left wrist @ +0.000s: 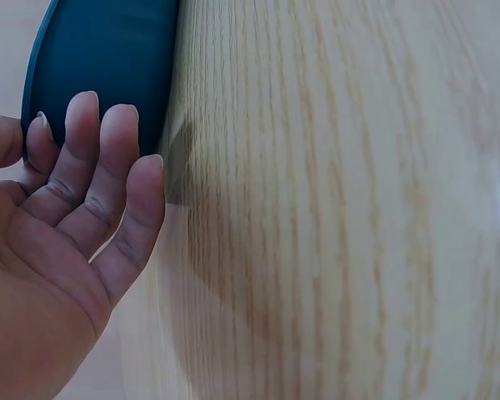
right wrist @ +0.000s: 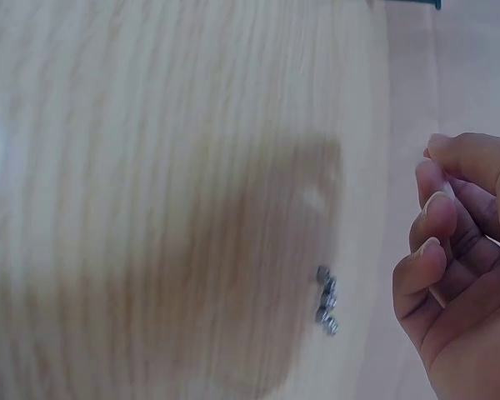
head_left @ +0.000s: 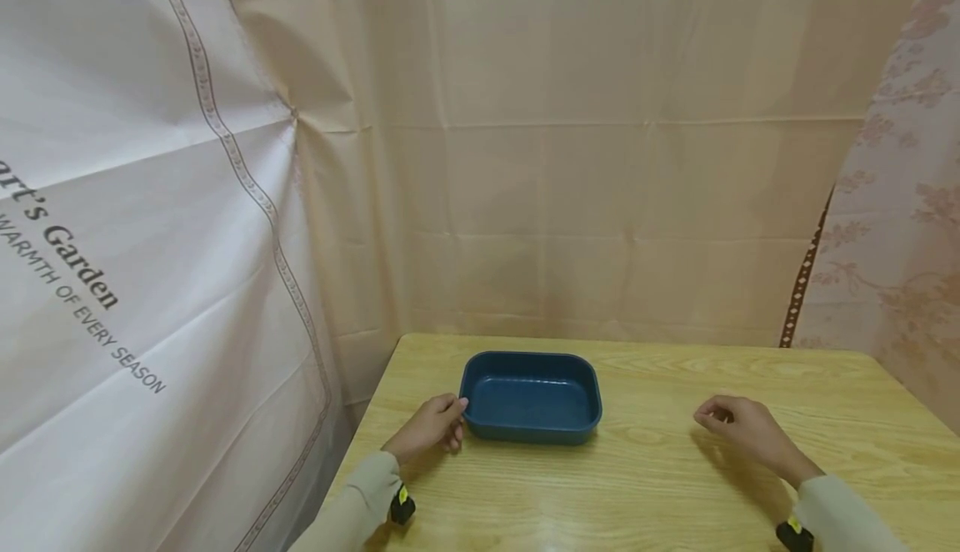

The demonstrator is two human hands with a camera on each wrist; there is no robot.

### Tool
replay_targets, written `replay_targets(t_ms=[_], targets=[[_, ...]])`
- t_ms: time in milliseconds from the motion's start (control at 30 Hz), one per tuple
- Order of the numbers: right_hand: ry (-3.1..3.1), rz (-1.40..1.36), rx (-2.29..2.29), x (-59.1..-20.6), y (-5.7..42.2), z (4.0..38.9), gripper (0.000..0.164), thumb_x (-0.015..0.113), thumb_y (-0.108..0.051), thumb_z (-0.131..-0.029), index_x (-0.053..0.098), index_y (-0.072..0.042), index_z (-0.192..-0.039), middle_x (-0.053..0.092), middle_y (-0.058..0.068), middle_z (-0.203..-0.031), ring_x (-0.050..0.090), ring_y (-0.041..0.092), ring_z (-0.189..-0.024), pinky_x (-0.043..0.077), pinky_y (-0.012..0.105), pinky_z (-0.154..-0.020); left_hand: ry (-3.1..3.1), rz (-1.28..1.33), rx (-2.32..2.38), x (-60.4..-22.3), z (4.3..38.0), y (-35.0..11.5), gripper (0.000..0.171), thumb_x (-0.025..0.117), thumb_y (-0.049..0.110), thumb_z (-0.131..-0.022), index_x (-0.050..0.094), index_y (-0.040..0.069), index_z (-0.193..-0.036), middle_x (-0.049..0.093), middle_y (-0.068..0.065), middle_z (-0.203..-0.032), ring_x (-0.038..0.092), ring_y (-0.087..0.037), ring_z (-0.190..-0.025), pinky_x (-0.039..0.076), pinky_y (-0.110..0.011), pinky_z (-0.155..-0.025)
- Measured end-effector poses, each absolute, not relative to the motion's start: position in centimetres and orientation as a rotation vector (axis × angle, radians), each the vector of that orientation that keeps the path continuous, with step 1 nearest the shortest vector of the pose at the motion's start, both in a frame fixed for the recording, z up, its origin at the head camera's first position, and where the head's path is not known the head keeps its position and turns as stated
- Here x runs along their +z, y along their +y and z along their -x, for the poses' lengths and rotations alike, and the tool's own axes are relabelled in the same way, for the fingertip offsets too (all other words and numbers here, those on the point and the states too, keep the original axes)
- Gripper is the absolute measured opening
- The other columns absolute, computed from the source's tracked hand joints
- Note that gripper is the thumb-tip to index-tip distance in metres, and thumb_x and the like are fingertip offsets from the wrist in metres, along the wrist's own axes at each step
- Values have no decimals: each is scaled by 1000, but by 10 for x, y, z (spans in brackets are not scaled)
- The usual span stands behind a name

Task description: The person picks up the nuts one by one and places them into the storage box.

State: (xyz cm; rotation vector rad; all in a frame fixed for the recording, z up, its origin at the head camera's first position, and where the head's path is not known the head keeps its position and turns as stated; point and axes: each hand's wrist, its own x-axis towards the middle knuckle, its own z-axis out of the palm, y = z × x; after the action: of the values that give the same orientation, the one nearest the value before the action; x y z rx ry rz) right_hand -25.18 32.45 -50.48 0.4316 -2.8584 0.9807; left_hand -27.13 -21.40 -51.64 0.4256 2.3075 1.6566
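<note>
Beige cloth point(head_left: 585, 160) across the back, creased in a grid. White cloth point(head_left: 172, 218) at left, draped at a slant, printed with "Garden" and "WARMTH OF EVERY SEASON" plus a narrow brown band point(head_left: 247, 181). Floral cloth point(head_left: 900, 243) at right, pale pink, dark patterned strip point(head_left: 806, 277) along the edge. Below, wooden table point(head_left: 540, 502), light yellow, grain running crosswise. On it, left of middle toward the far side, blue tray point(head_left: 528, 435): rectangular, rounded corners, upright, open side up, shine on the inner floor. Pale sleeves point(head_left: 348, 498) on both arms. Left hand point(head_left: 427, 431) at the tray's left end, thumb and forefinger pinched on the rim, other fingers slightly bent, a little apart, beside the outer wall. Right hand point(head_left: 750, 435) above the table, well right of the tray; fingers curled in, thumb tip close to forefinger tip, cannot tell if anything between. Black wrist units point(head_left: 402, 508) under both wrists, yellow marks. In the right wrist view, small metal pieces point(right wrist: 327, 300) on the table near the far edge, bunched in a short row, touching or nearly.
</note>
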Motion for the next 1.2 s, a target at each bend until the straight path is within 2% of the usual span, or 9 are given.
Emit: replay_targets(t_ms=[367,600,900,1200], targets=[[-2862,-362,996,-508,353,244,19,67,-26,-103,72,-7,-106,68,-1,-85,59,10,-71,48,28,-60,2308,-415,1665,-516,271,-213,43,44,35,-113,56,-4,-101,63,-9,-78,62,-19,-63,54,-31,-59],[-2918,-294,1041,-509,368,238,27,65,-28,-104,69,-3,-113,68,4,-87,61,14,-71,50,29,-60,2303,-428,1670,-518,271,-214,42,45,34,-112,57,-4,-100,63,-10,-78,61,-19,-62,52,-30,-57],[-2947,-246,992,-513,378,244,28,66,-26,-103,68,0,-115,67,3,-86,60,15,-71,48,30,-59,2305,-433,1673,-513,272,-214,44,43,33,-113,56,-8,-102,63,-12,-79,61,-19,-62,52,-29,-56],[-3005,-213,1123,-521,386,244,37,65,-30,-104,64,2,-121,65,5,-88,60,19,-68,51,32,-58,2326,-423,1657,-517,273,-215,42,44,36,-113,57,-1,-98,64,-11,-77,62,-18,-62,53,-30,-57]])
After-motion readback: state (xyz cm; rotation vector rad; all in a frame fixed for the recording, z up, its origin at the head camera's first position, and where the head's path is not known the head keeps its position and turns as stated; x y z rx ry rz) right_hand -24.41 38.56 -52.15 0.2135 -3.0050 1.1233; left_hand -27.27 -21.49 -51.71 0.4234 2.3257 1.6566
